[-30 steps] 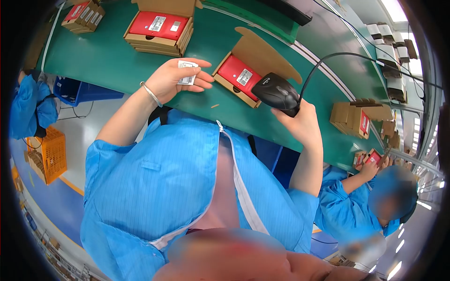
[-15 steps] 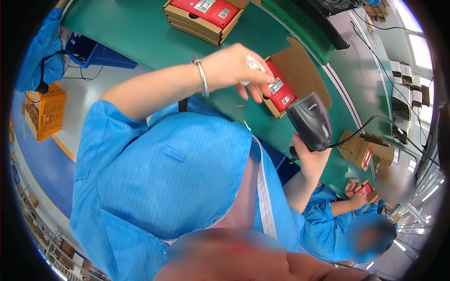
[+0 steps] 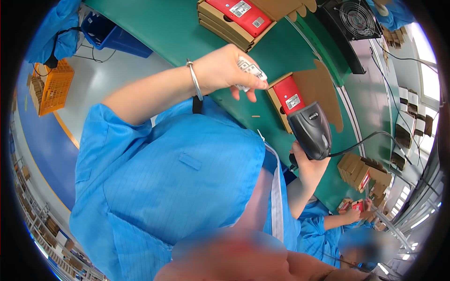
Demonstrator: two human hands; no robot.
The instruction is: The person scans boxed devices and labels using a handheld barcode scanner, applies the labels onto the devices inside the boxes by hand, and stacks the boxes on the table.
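My left hand point(image 3: 230, 72) is closed around white printed labels point(image 3: 250, 70), its fingertips near the edge of an open cardboard box point(image 3: 280, 107). In that box lies a flat red device point(image 3: 287, 92) with a white barcode label point(image 3: 293, 100) on it. My right hand point(image 3: 309, 164) grips the handle of a black barcode scanner point(image 3: 310, 129). The scanner's head hangs over the near end of the box and hides part of the device. A cable runs from the scanner off to the right.
A stack of cardboard boxes point(image 3: 225, 28) with another red device point(image 3: 246, 16) on top stands on the green table point(image 3: 173, 35). A fan point(image 3: 357, 19) is at the back. On the right, a co-worker's hand point(image 3: 352, 215) is at a small red item. A blue bin point(image 3: 112, 37) stands left.
The view has shifted, so the table and boxes sit lower and further right. My left hand has drawn back from the device's label. The scanner now covers more of the device.
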